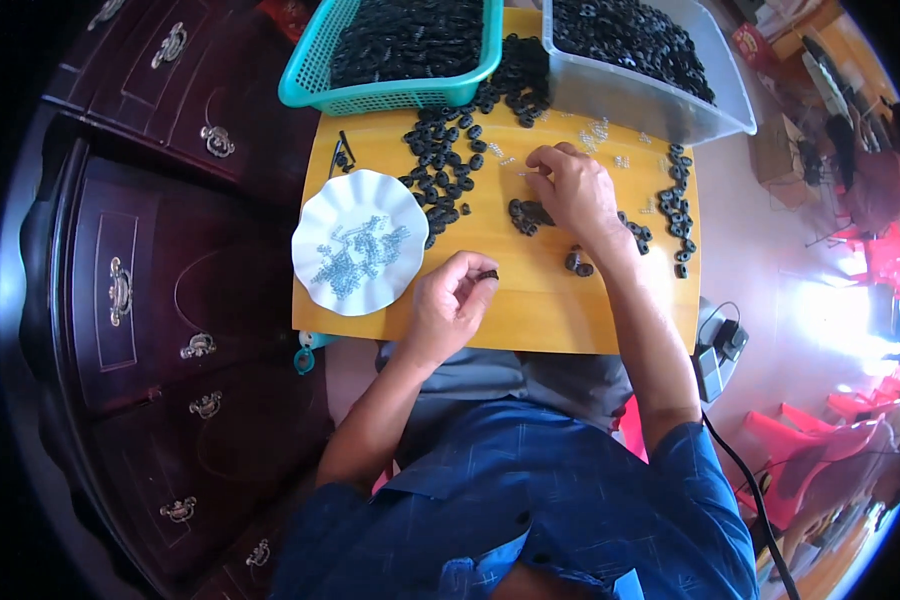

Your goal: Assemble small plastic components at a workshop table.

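Left grip (448, 305) is narrowed in the head view, and a small black part (488, 274) is pinched between the thumb and forefinger, above the near half of the desk (560, 325). By the right grip (575, 190), thumb and forefinger are brought close together over the middle of the desk; whether a tiny clear piece is held at their tips cannot be told. Just under and beside that hand, a black clump (528, 215) is seen on the desk, with a smaller black cluster (578, 262) set nearer the body. Clear bits (595, 133) are scattered beyond the right fingers. More clear pieces (355, 255) are held in the white bowl (403, 272), which is placed at the desk's left side. Between bowl and hands, a black heap (435, 165) is spread toward the green basket (400, 98). Black parts are also piled in that basket and in the clear tub (640, 105), and a black row (681, 215) is laid along the right edge.
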`<state>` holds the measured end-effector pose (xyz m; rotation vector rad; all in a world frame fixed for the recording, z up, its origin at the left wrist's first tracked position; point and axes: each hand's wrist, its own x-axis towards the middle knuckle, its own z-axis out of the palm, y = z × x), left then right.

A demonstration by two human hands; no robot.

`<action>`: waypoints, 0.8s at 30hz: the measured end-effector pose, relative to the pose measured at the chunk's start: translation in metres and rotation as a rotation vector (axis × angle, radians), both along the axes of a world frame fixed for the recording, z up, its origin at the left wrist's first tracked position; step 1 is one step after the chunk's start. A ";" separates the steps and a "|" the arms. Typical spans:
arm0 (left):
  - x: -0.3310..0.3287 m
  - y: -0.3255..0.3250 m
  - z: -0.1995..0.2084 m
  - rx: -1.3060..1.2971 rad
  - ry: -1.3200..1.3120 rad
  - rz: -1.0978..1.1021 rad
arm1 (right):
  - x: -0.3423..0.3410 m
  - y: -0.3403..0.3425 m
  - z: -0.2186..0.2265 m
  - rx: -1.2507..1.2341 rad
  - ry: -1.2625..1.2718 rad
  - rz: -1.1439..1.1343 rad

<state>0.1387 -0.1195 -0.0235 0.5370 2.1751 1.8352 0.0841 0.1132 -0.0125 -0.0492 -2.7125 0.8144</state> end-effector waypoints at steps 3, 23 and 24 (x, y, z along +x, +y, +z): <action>-0.001 -0.007 0.005 -0.009 0.020 0.008 | -0.009 -0.003 0.002 0.112 -0.117 0.001; 0.016 -0.002 0.006 0.187 -0.087 0.022 | 0.091 -0.025 0.015 -0.615 -0.025 0.140; 0.021 -0.003 0.009 0.220 -0.145 0.019 | 0.104 -0.024 0.011 -0.757 -0.076 0.130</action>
